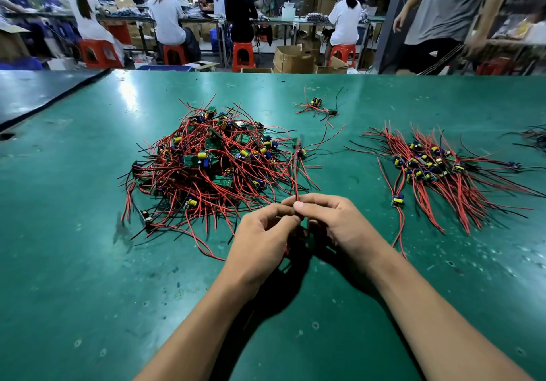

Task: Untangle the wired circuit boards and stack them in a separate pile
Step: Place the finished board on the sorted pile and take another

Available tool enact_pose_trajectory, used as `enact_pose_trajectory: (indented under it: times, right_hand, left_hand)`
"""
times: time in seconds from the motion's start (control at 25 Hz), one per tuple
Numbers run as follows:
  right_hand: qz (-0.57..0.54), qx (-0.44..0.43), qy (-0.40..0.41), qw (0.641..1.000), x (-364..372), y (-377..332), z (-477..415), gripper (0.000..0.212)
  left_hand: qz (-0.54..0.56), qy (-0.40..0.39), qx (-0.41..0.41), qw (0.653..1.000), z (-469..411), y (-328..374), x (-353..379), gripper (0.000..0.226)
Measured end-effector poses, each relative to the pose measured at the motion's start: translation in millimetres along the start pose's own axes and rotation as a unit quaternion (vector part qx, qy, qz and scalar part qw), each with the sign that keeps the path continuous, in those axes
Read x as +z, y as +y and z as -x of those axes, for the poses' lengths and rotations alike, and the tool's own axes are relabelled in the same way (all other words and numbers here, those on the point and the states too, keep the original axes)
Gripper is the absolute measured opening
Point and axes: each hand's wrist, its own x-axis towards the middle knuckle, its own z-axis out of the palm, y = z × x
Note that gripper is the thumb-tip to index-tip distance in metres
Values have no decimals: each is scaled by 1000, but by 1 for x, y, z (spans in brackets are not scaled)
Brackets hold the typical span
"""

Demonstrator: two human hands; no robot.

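The right hand and the left hand meet fingertip to fingertip just above the matte green table. Both pinch the near end of a thin red insulated wire. The wire's long axis runs almost straight away from the hands, and at its far end is a small blurred circuit board. Beyond and left of the left hand lies the tangled heap of red-wired green boards. Right of the right hand, the sorted pile of wired boards trails its wires mostly toward the near edge. A small loose cluster of wired boards lies far beyond both hands.
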Motion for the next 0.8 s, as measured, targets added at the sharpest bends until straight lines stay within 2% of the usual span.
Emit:
enact_pose_trajectory:
  times: [0.16,0.48,0.8]
  right_hand:
    - [20,-31,3,999,0,5,-3,15]
    - [114,-37,58,991,-12,3,-7,13]
    - [145,-49,104,983,-20,5,-13,11]
  left_hand:
    - [-23,39,20,999,0,0,1,19]
    - [-71,19,13,997,-2,-5,-2,16]
    - [-104,-1,9,995,-2,-5,-3,14]
